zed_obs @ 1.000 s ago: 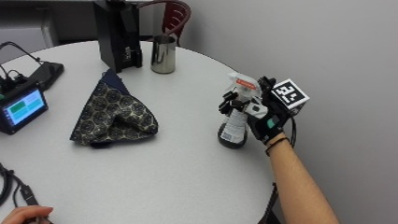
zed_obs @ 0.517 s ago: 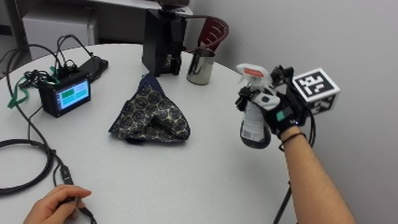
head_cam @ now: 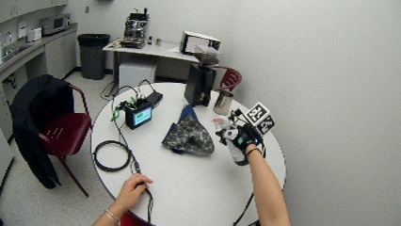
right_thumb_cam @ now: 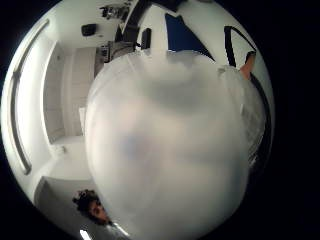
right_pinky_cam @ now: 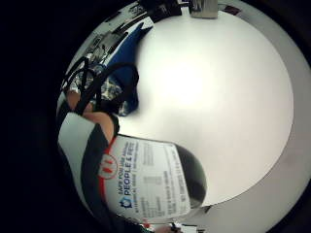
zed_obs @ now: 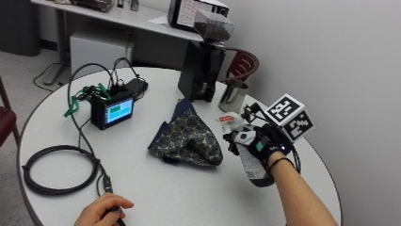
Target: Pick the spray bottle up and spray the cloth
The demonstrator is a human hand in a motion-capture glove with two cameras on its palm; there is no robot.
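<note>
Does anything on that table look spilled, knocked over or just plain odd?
Nothing spilled or toppled. The patterned cloth lies crumpled in a heap rather than flat. The gloved right hand holds the spray bottle tilted above the table, its nozzle facing the cloth.

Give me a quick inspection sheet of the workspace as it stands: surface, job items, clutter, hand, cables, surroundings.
Surface: round white table, no spills seen.
Job's things: spray bottle lifted off the table, nozzle towards the cloth; patterned cloth lies bunched mid-table, apart from the bottle.
Clutter: small screen device, black grinder and metal cup at the far side.
Hand: gloved right hand grips the bottle, fingers curled round it; bare hand rests at the near edge on a cable.
Cables: black cable coil near the table's edge; more wires run to the screen device.
Surroundings: red chair with a dark jacket, a desk behind, white wall.
</note>
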